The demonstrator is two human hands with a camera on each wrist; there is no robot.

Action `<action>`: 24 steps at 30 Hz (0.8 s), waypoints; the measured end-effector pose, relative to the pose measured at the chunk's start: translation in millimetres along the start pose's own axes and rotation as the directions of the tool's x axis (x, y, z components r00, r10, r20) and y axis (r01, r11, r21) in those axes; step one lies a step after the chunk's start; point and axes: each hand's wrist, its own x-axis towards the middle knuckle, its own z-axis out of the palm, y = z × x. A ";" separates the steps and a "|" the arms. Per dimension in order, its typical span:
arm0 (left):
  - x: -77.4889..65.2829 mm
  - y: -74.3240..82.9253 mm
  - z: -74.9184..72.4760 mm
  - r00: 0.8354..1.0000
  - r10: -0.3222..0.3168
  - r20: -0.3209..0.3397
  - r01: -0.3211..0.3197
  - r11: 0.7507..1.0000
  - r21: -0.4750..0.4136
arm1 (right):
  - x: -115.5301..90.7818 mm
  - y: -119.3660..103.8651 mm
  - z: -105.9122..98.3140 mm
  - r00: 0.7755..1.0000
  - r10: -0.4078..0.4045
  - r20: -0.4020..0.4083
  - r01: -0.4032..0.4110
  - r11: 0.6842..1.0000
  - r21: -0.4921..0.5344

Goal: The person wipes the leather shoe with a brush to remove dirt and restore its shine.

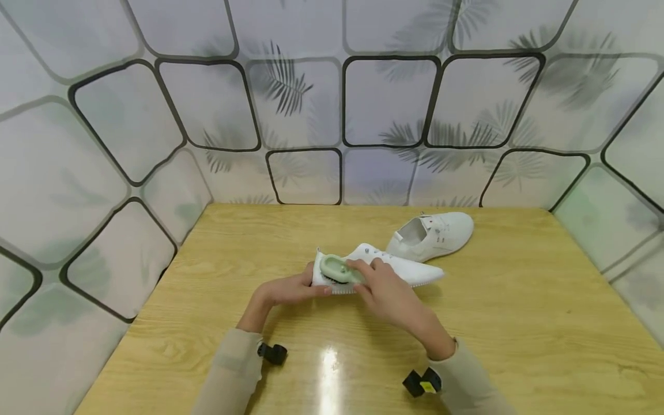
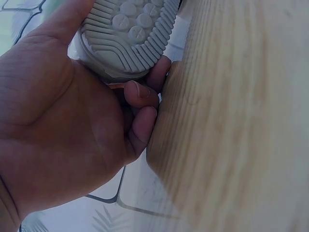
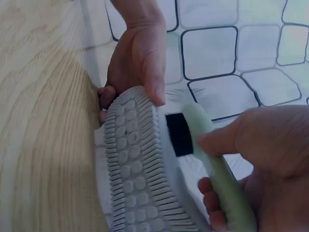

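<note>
A white shoe [image 1: 404, 268] lies tipped on its side, its ridged, studded sole [image 3: 133, 159] facing the person. At the heel, my left hand [image 1: 293, 288] grips it, thumb on the sole edge and fingers curled behind, as the left wrist view also shows. My right hand [image 1: 389, 291] holds a pale green brush [image 1: 334, 268] by its handle. In the right wrist view, the brush's dark bristles [image 3: 178, 135] face the shoe's side near the heel, close against it. The inside of the shoe is mostly hidden.
Behind the held shoe, a second white shoe [image 1: 441, 233] stands upright on the wooden table [image 1: 519, 323], its toe to the right. A patterned curtain or wall covering [image 1: 389, 104] rises at the back and both sides.
</note>
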 end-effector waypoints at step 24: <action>0.3 -2.6 0.8 1.000 0.011 0.001 -0.011 1.000 0.001 | -4.7 -2.0 0.3 0.998 -0.036 0.059 0.035 0.999 0.025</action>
